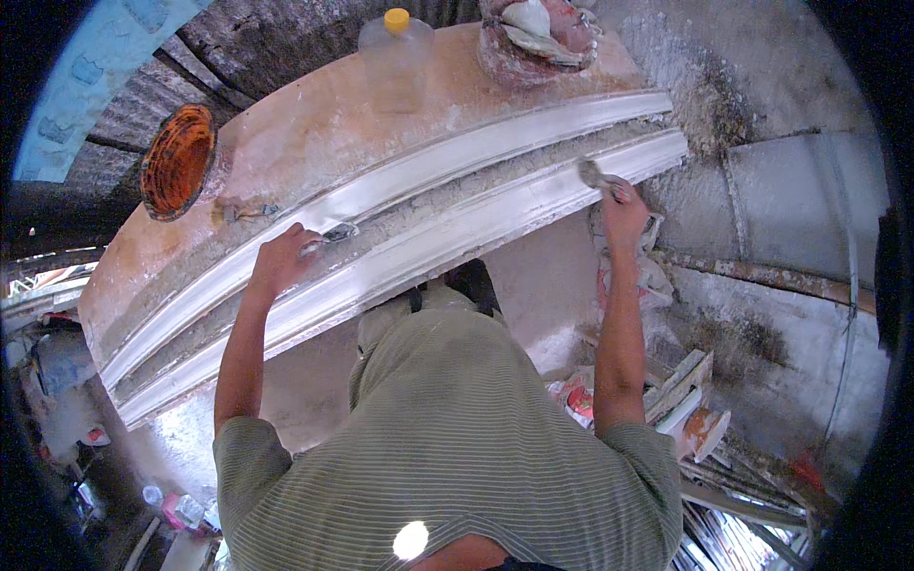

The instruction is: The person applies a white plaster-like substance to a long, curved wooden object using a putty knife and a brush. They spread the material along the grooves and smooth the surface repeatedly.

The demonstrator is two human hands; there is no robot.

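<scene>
Two long white plaster mouldings run across the workbench, a far strip (419,164) and a near strip (476,217), with a rough grey channel (419,211) between them. My left hand (279,261) is closed around what looks like a small trowel (339,231), its shiny blade over the channel beside the far strip. To the right, my right hand (625,211) grips the handle of a brush (590,174). The brush's grey-brown head lies over the near strip, close to its right end; whether it touches is hard to tell.
On the bench's far side are an orange-lined bowl (179,162), a clear jug with a yellow cap (397,67) and a plaster-smeared basin (536,48) holding cloth or a bag. A small tool (249,211) lies near the bowl. Scrap wood (681,385) is piled at lower right.
</scene>
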